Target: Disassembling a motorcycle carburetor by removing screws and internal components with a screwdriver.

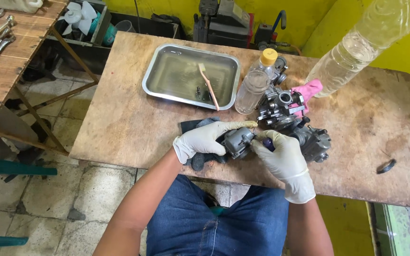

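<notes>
Gloved hands (pixel 243 142) around carburetor part (pixel 238 141)

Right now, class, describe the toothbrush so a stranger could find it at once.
On the wooden table, find the shallow metal tray at the far side. The toothbrush lies slanted over its right part, the only long pale-pink thing there, among small dark parts.

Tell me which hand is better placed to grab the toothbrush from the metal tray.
Left hand, probably: it sits nearer the tray and toothbrush, holding the grey metal part. The right hand is farther away, gripping a small tool.
</notes>
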